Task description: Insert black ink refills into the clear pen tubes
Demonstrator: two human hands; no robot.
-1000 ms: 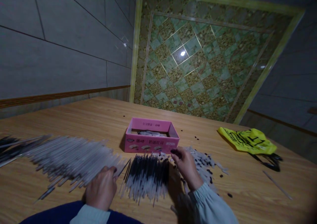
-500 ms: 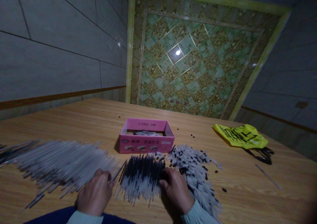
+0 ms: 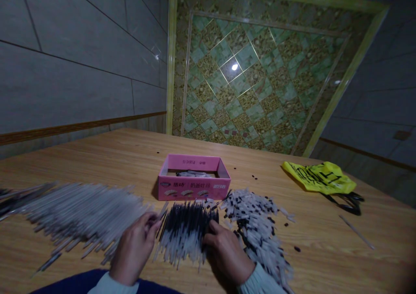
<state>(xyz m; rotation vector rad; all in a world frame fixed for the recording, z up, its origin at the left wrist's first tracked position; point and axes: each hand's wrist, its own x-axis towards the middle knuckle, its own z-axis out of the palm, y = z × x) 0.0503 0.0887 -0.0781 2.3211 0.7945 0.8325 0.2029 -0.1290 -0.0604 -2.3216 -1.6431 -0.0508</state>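
Note:
My left hand [image 3: 134, 247] is closed in a pinch around a thin pale tube [image 3: 163, 210], whose end sticks out past the fingertips. To its left lies a wide heap of long translucent tubes [image 3: 87, 213]. My right hand [image 3: 227, 251] has its fingers curled at the right edge of a row of thin sticks [image 3: 185, 229], dark at the far end and whitish at the near end. Its fingertips touch the row; what they grip is hidden. Right of that hand spreads a pile of short white pieces [image 3: 260, 227] mixed with small black ones.
Behind the row stands an open pink box [image 3: 194, 189] with some pale sticks inside. A yellow bag [image 3: 320, 178] with black handles lies on the wooden table [image 3: 107, 155] at the right, near a single loose stick [image 3: 356, 232]. Dark sticks [image 3: 22, 200] lie far left.
My left hand has lifted and turned, moving slightly right and away from the tube heap, with a pale tube now showing in its fingers. My right hand has shifted slightly left over the row.

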